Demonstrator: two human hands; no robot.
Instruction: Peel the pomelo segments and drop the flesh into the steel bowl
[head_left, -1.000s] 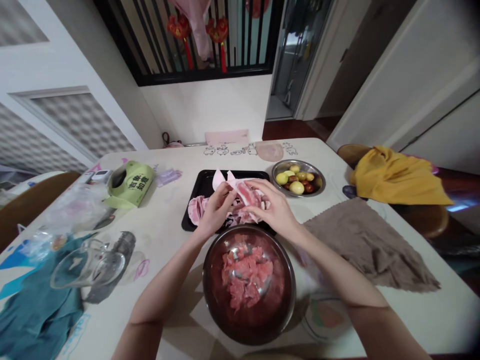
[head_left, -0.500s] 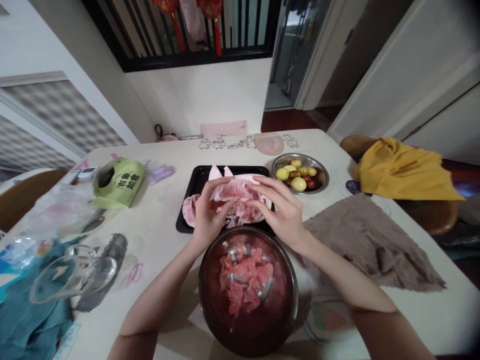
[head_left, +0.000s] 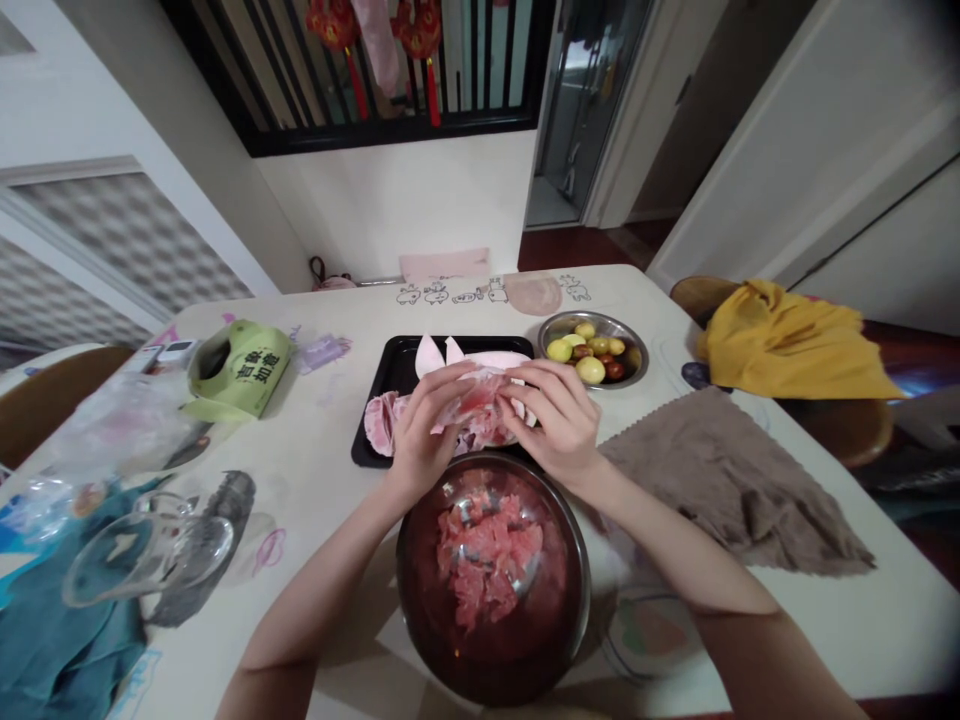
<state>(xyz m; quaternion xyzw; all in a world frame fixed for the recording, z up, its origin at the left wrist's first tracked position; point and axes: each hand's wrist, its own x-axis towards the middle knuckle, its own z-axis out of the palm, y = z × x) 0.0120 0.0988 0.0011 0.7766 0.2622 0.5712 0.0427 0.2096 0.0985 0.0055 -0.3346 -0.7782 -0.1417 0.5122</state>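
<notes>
My left hand (head_left: 421, 432) and my right hand (head_left: 553, 420) both pinch a thin pink slice of raw meat (head_left: 474, 398), stretched between them above a black tray (head_left: 390, 375). More pink slices (head_left: 381, 418) lie piled on the tray. Just in front of my hands stands a large steel bowl (head_left: 491, 660) with torn pieces of red meat (head_left: 489, 560) in it.
A small steel bowl of green and red fruit (head_left: 592, 352) sits right of the tray. A brown cloth (head_left: 731, 480) lies at the right, a yellow cloth (head_left: 787, 340) on a chair. At the left are a green tissue pack (head_left: 238, 368), a glass jug (head_left: 146, 545) and plastic bags (head_left: 112, 425).
My hands have drawn the meat slice together and lower, from spread wide to bunched between the fingertips. The camera view shifted slightly; the bowls and tray stayed put.
</notes>
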